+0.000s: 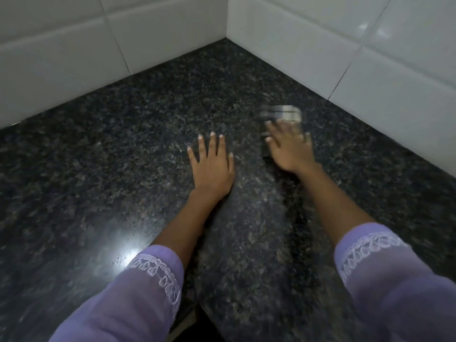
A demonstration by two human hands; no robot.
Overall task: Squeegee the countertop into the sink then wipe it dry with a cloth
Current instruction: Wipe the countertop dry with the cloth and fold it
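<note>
The right hand (290, 149), right of centre in the frame, is pressed flat on a folded cloth (281, 114), fingers spread over it rather than curled around it; the cloth looks checked grey and white, but both it and the hand are smeared with motion blur, so whether the thumb pinches an edge cannot be told. Only the far end of the cloth and a dark strip at the hand's left show; the rest lies hidden under the palm. The left hand (212, 166), at centre, lies open and empty, palm down on the dark speckled countertop (123, 149), just beside the right hand, apparently bracing. Both forearms come up from the bottom of the frame out of purple sleeves (138, 292) with white lace trim. White wall tiles (61, 45) meet in a corner at upper centre, and the cloth sits between the hands and that corner. A bright reflection and a few droplets (118, 259) show at lower left. No squeegee or sink is in view. This appears to be the drying step, with the wipe working near the back corner. The next move likely calls for sweeping the cloth toward the lower left, where water remains, keeping even downward pressure.
</note>
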